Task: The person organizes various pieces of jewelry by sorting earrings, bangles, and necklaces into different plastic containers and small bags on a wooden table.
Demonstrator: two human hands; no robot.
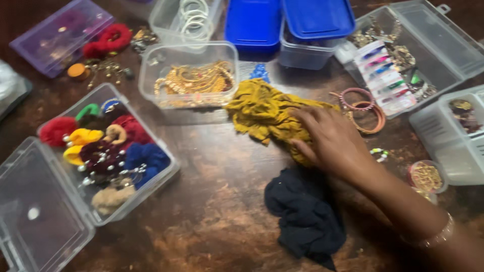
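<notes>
A: What is shown nearest the viewer?
B: A dark navy scrunchie (pixel 306 217) is seen on the wooden table (pixel 212 211).

A: And just beyond it?
B: The right hand (pixel 333 142) is laid, fingers spread, on the mustard scrunchie (pixel 267 113); no closed grasp is seen.

A: Farther back?
B: A clear box of gold jewellery (pixel 189 75) and blue lids (pixel 290 17) are shown.

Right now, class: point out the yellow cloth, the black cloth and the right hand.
yellow cloth (pixel 262 112): head view, its bunched middle.
black cloth (pixel 305 214): head view, centre of the heap.
right hand (pixel 330 141): head view, its back.
</notes>
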